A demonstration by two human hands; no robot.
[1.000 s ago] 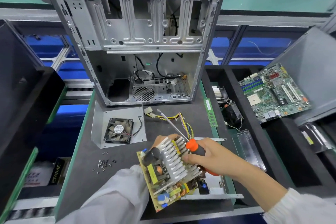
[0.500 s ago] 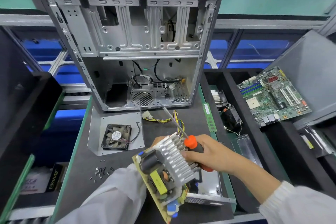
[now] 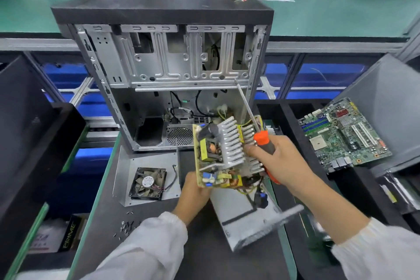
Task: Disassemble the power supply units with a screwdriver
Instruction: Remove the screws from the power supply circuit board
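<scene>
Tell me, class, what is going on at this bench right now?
A person is taking a power supply apart. The left hand grips the bottom edge of the circuit board, held up clear of its metal casing, which lies on the bench. The right hand holds an orange-handled screwdriver and pinches the board's finned heatsink. Behind stands an empty computer case; a fan and loose screws lie at the left.

The board [image 3: 219, 157] is hiding the left hand's [image 3: 193, 191] fingers. The metal case [image 3: 247, 218] below is blurring, and the loose screws [image 3: 125, 228] are showing too small to count.
</scene>
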